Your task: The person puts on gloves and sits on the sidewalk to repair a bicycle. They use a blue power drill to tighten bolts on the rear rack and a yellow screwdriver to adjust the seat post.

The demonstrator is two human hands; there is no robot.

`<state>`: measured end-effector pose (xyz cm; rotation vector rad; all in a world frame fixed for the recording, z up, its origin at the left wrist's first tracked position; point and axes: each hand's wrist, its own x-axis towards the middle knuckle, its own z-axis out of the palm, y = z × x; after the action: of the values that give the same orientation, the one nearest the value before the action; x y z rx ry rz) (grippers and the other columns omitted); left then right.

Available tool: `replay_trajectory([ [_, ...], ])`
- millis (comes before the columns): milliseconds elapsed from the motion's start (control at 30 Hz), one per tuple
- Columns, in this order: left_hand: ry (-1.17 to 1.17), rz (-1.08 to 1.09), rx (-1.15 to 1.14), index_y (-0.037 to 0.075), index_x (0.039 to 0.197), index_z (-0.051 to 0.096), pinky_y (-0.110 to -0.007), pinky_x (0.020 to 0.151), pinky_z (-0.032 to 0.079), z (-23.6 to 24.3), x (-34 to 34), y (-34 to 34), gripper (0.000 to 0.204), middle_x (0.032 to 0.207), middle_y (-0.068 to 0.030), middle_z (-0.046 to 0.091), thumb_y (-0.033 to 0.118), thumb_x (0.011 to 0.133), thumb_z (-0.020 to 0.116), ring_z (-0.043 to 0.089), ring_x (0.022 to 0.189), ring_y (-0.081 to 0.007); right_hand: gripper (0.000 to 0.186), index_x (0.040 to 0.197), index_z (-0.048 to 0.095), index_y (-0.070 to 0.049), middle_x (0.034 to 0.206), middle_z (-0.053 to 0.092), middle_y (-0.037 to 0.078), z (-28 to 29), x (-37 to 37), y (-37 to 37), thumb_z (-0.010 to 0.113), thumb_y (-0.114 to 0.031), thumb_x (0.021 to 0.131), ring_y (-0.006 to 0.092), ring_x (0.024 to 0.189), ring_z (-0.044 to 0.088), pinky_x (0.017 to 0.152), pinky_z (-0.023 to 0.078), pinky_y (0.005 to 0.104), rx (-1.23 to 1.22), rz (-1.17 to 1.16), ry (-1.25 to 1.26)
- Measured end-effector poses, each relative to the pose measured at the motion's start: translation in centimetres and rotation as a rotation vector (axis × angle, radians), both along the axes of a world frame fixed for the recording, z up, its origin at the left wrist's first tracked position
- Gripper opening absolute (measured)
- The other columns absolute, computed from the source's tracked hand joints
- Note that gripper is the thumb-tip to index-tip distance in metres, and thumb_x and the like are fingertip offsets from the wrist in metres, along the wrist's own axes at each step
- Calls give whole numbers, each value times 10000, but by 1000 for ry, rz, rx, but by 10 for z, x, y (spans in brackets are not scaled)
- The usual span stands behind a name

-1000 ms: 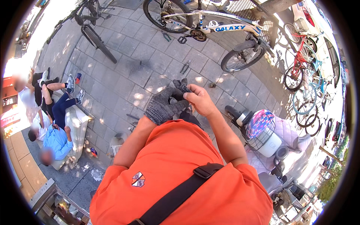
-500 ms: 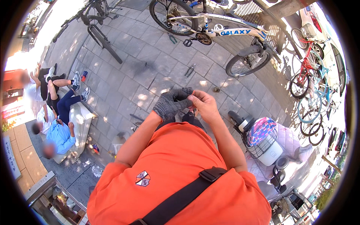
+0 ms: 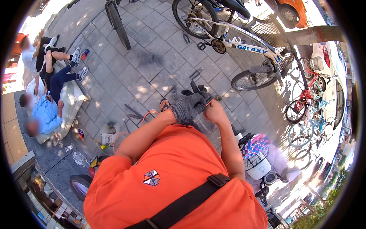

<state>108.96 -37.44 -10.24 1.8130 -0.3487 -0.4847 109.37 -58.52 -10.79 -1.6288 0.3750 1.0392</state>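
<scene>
My left hand point(image 3: 187, 108) wears a dark grey knit glove and is closed around a second dark glove point(image 3: 197, 88), whose fingers stick out beyond it. Bare, my right hand point(image 3: 215, 113) is closed at that glove's orange-edged cuff; its fingertips are hidden there. Both hands are together in front of my orange shirt, above the paving. Beyond them on the ground lie pliers point(image 3: 196, 73) and a small dark tool point(image 3: 153, 58).
A white-and-blue bicycle point(image 3: 244, 46) is ahead right, with green-handled pliers point(image 3: 186, 37) beside it. Another bicycle's wheel point(image 3: 117, 24) is ahead left. People sit on a pale couch point(image 3: 74, 100) at left. A basketed scooter point(image 3: 263, 168) stands at right. Orange tubing point(image 3: 146, 115) lies near my left arm.
Both hands have moved slightly right and nearer to me as the view shifted. The second glove's fingers, bunched up before, now extend outward. Orange tubing has come into view.
</scene>
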Motion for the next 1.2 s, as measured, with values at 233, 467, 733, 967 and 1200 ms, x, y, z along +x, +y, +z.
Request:
replay_trajectory([
  [233,-135,-228,-51,80,1000,609,-458,733,510,7,-14,10,124,898,-184,660,151,913,661,639,825,-397,310,1192,632,10,1061,659,222,58,3,52,484,-179,994,326,859,690,742,575,447,726,-483,122],
  [467,-156,-178,-30,59,986,621,-439,741,510,-4,-7,1,110,905,-158,661,102,896,669,639,827,-362,347,1200,617,42,1147,683,236,-38,5,43,479,-183,976,324,985,690,850,577,419,511,-657,-239],
  [733,-204,-323,95,34,1004,630,-412,830,507,2,-1,2,138,955,-157,642,98,894,683,619,895,-329,425,1301,561,-15,1255,643,131,40,28,60,625,-96,889,259,1060,644,963,517,380,933,-507,-86],
  [967,-257,-269,85,51,950,670,-415,732,511,-8,0,-5,173,878,-153,668,196,865,711,636,802,-334,258,1128,683,19,1031,720,76,-60,15,52,686,-62,883,188,904,673,811,561,329,493,-541,-520],
  [1200,220,-47,383,-8,997,698,-357,755,531,-3,16,-8,390,895,-145,731,369,902,733,659,797,-190,187,876,731,-35,966,724,186,-3,9,31,688,-158,742,357,935,697,822,561,442,-572,458,-593],
])
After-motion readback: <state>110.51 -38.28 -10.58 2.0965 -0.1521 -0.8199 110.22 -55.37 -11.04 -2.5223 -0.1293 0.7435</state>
